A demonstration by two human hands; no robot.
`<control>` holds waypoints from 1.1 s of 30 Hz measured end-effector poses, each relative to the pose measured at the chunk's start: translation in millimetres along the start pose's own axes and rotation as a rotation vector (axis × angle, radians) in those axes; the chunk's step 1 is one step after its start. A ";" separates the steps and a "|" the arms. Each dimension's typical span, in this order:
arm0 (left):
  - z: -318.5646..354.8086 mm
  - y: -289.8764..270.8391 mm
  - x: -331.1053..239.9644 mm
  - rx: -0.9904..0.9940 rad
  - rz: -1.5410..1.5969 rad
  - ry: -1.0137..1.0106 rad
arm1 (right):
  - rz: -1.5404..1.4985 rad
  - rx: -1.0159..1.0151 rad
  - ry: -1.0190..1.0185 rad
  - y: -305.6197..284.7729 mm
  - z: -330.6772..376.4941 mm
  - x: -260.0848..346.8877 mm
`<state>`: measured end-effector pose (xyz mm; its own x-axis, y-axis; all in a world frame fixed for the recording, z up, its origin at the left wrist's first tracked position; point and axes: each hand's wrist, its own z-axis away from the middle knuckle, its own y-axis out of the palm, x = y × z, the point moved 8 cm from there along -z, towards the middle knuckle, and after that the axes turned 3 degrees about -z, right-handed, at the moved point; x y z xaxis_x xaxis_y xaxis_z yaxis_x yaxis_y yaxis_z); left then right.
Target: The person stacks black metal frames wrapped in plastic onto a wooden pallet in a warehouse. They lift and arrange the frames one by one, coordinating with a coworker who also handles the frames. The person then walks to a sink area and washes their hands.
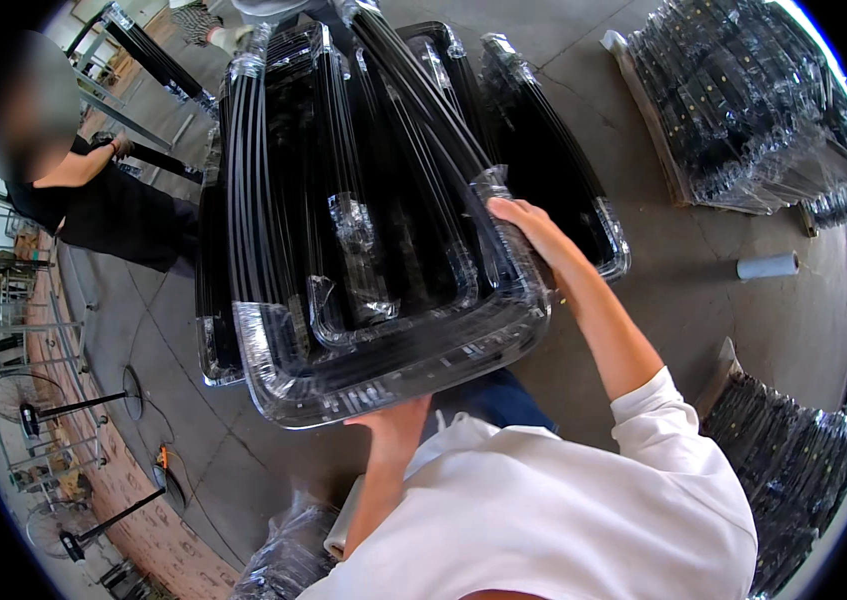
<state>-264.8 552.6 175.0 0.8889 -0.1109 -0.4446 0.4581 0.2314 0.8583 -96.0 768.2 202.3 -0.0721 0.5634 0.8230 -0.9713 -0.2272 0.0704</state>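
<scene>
In front of me is a U-shaped bundle of black bent tube frames (249,210), its corners and near end wrapped in clear plastic film. My right hand (528,228) is closed round the bundle's right side, near the wrapped corner. At the near edge my left hand (395,420) supports the bundle from below, its fingers hidden underneath. The bundle lies tilted over a pile of similar film-wrapped frames (563,165), which shows on both sides. Beyond the far end, a co-worker's gloved hand (231,40) is beside the bundle; its exact hold cannot be made out.
A person in dark clothes (108,215) stands at the left near black tubes on a metal rack. Wrapped stacks on pallets (743,110) stand at the right, another stack (783,460) nearer. A film roll (767,266) lies on the floor. Pedestal fans (73,408) are at the left.
</scene>
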 end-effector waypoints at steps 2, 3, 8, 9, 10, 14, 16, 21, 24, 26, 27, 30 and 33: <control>0.6 28.9 10.5 -0.015 -0.126 -0.027 | -0.095 0.016 0.020 -17.0 7.4 -6.5; 3.5 33.5 18.0 -0.025 -0.175 -0.041 | -0.105 0.001 0.036 -26.1 5.0 -23.4; 2.5 -1.9 47.9 0.093 2.728 -0.388 | -0.143 -0.036 -0.004 -37.4 -0.4 -56.5; -1.9 -8.0 51.0 0.079 2.749 -0.364 | -0.155 -0.047 -0.015 -37.5 -2.4 -60.8; -6.9 -15.1 54.7 0.094 2.779 -0.338 | -0.164 -0.035 -0.016 -35.7 -2.6 -63.5; -14.0 -28.3 71.6 0.101 2.913 -0.280 | -0.102 -0.140 -0.088 -54.0 -9.7 -77.4; -13.7 -15.6 82.4 0.011 2.970 -0.332 | -0.037 -0.177 -0.108 -68.6 -8.0 -79.5; -13.7 36.5 109.5 -0.251 3.011 -0.603 | -0.080 -0.166 -0.063 -114.2 6.5 -73.0; -20.7 41.7 136.0 -0.375 2.943 -0.615 | -0.070 -0.199 -0.043 -154.6 5.9 -87.8; -27.3 37.2 157.6 -0.535 2.805 -0.602 | -0.100 -0.218 -0.023 -173.4 12.1 -93.4; -31.1 35.0 168.5 -0.439 2.409 -0.596 | -0.121 -0.176 -0.010 -181.9 10.5 -90.8; -34.0 37.0 193.0 -0.146 1.006 -0.565 | -0.153 -0.241 -0.008 -213.7 2.8 -97.1; -45.0 28.4 214.2 0.095 -0.022 -0.472 | -0.127 -0.171 0.017 -229.8 -0.6 -90.4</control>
<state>-61.7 578.9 92.7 0.7751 -0.5464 -0.3172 0.4564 0.1371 0.8791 133.6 770.0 111.4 0.0511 0.5923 0.8041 -0.9971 -0.0158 0.0750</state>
